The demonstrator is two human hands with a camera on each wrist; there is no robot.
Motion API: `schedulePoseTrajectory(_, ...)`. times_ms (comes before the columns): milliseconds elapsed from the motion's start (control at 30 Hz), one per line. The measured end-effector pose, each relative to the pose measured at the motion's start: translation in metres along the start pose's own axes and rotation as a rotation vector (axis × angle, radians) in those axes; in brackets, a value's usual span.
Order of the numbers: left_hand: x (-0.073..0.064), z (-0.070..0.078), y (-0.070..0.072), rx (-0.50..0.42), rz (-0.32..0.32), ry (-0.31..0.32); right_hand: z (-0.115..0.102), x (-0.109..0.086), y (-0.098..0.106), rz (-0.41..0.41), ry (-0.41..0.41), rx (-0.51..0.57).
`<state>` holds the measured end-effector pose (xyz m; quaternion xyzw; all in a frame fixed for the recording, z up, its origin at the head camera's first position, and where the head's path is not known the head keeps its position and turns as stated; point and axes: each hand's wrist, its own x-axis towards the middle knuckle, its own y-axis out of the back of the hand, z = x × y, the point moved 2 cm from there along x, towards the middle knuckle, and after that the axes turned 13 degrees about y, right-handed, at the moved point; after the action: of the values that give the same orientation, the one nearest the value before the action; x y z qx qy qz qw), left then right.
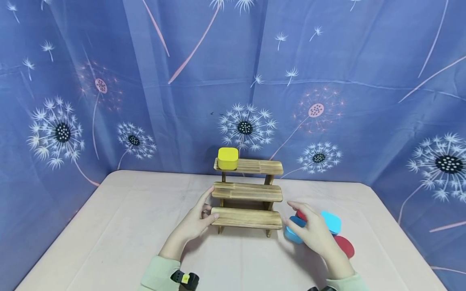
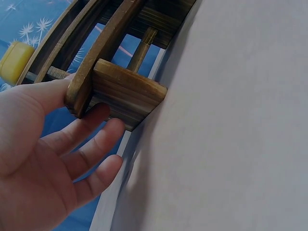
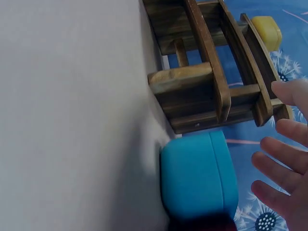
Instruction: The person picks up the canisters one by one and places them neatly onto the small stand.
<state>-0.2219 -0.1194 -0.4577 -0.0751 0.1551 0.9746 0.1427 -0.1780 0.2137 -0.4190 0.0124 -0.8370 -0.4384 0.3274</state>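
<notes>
Gripping the streaky-grained, round-cornered wooden rack (image 1: pixel 247 191) is the left hand (image 1: pixel 193 224).

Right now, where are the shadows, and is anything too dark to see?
Head view: bright, soft shadows on the table below the right hand; left wrist view: dimmer, shadow beside the wooden shelf; right wrist view: shadow beside the blue box, and something at the bottom edge too dark to name.

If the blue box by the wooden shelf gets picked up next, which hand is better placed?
Probably the right hand: it hovers by that blue box, open and holding nothing. The left hand touches the wooden shelf at its opposite end, farther away.
</notes>
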Motion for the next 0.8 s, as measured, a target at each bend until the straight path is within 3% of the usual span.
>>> schedulePoseTrajectory(267, 0.002, -0.001, -0.001, -0.02, -0.01, 0.016, 0.009, -0.009, 0.004, -0.058, -0.061, 0.006)
schedulePoseTrajectory(567, 0.002, -0.002, 0.0, -0.003, -0.006, 0.027, 0.016, -0.013, 0.005, -0.055, 0.007, -0.04)
schedulePoseTrajectory(800, 0.003, -0.002, 0.001, 0.029, 0.011, 0.02, 0.022, -0.015, 0.006, -0.1, -0.018, -0.054)
